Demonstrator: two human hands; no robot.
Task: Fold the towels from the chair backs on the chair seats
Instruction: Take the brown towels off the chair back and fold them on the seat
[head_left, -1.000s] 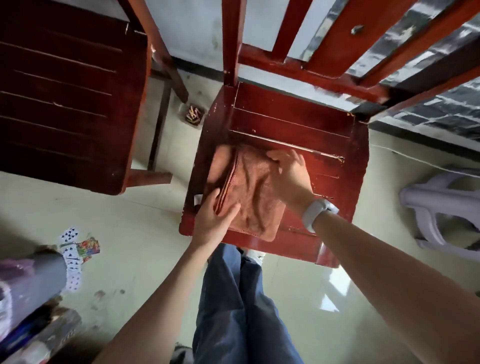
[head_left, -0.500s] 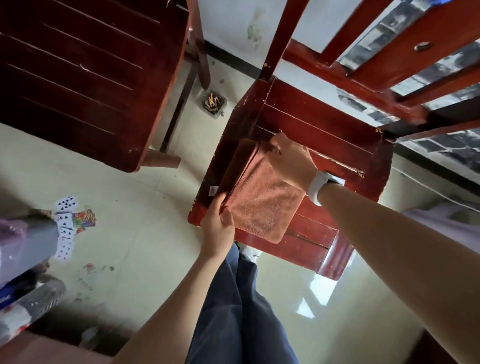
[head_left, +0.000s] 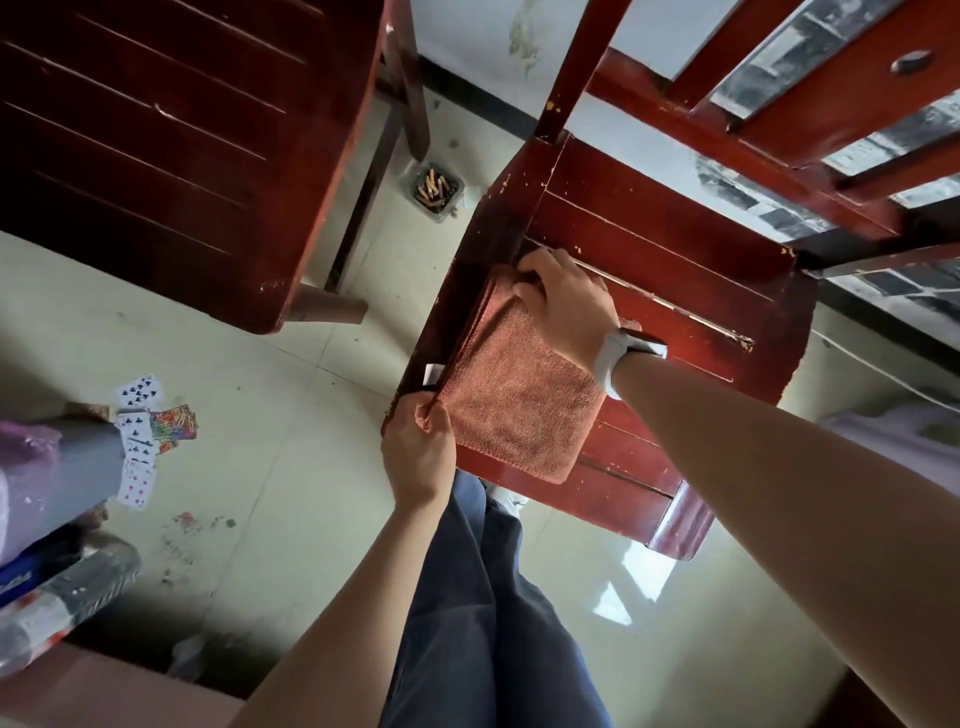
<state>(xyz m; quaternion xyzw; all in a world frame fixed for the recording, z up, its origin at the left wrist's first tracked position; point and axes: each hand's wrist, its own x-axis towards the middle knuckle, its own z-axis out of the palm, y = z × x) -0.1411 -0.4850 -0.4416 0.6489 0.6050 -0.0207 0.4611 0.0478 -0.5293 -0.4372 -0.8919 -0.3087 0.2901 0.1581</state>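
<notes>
Folded orange towel (head_left: 519, 405) lies flat on red wooden chair seat (head_left: 670, 249), at seat's left front part. Small white tag (head_left: 432, 375) sticks out at towel's left edge; no writing readable on it. Left hand (head_left: 420, 451) pinches towel's near left corner, fingers curled on cloth. Right hand (head_left: 563, 304) grips towel's far corner, fingers curled over fold; white wristband (head_left: 612, 359) on wrist. Playing cards (head_left: 139, 431) on floor well left of seat, club pips legible. Ashtray (head_left: 434, 190) on floor just beyond seat's left back corner.

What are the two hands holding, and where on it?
Both hold the folded orange towel: the left hand pinches its near-left corner, and the right hand grips its far corner.
</notes>
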